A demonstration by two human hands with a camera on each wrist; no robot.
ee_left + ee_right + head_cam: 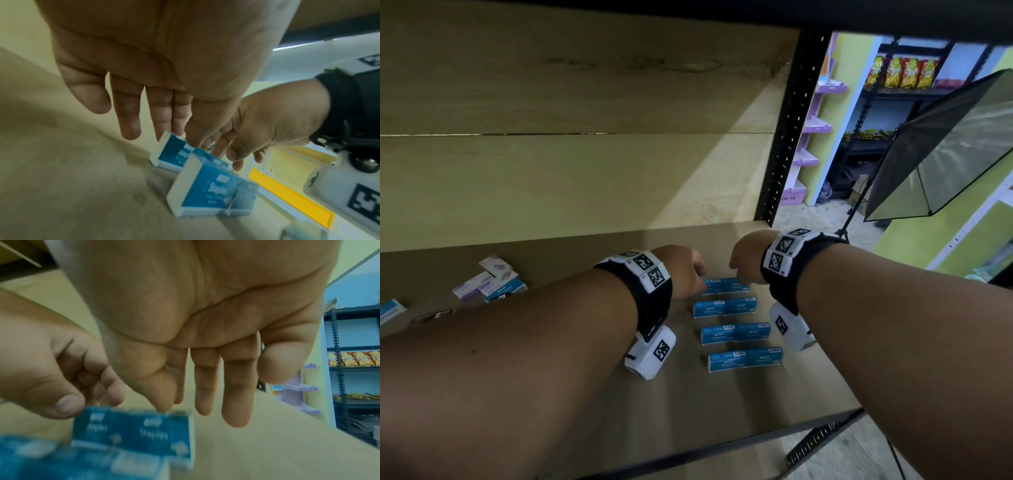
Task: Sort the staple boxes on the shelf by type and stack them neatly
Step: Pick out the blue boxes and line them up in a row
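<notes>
We see four blue staple boxes [732,317] lying flat in a near-to-far column on the shelf [592,394], with mixed boxes [489,279] far left.

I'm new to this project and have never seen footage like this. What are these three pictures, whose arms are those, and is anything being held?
No machine here: a person's two bare arms, each wearing a black strap with printed square markers and a small white camera box. The wide picture comes from a head-worn camera; the other two look along each palm from the wrists.

On the tan wooden shelf board four flat blue cardboard staple boxes lie in a column, apart from each other, not stacked. A loose pile of purple-and-white boxes sits far left.

The left hand and right hand hover over the farthest blue box. In the wrist views the fingers point down, relaxed. Neither hand holds anything.
</notes>
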